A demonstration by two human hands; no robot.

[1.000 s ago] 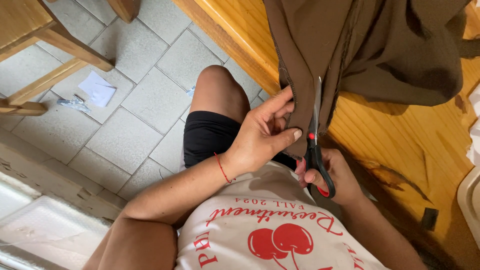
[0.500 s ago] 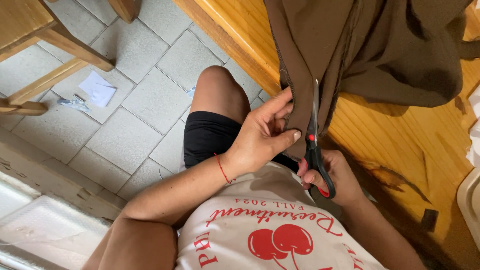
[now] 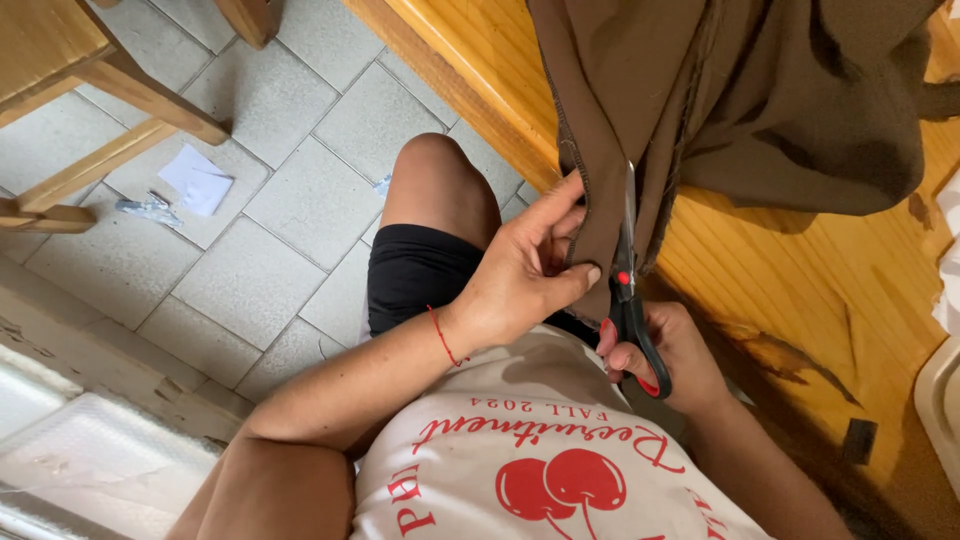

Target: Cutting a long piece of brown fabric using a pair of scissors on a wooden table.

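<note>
A brown cloth (image 3: 740, 100) hangs over the edge of a wooden table (image 3: 800, 280). My left hand (image 3: 525, 275) pinches the cloth's stitched hanging edge between thumb and fingers. My right hand (image 3: 665, 350) holds black scissors (image 3: 630, 285) with a red pivot and red-lined handles. Their blades point upward into the cloth just right of my left thumb. My bare knee (image 3: 440, 185) and black shorts lie below the hands.
Grey floor tiles (image 3: 270, 190) spread to the left, with a scrap of white paper (image 3: 195, 180) and a small foil bit on them. A wooden chair frame (image 3: 90, 130) stands at the upper left. A white tray edge (image 3: 935, 400) shows at the right.
Almost nothing differs. Both hands, the scissors and the cloth keep nearly the same places.
</note>
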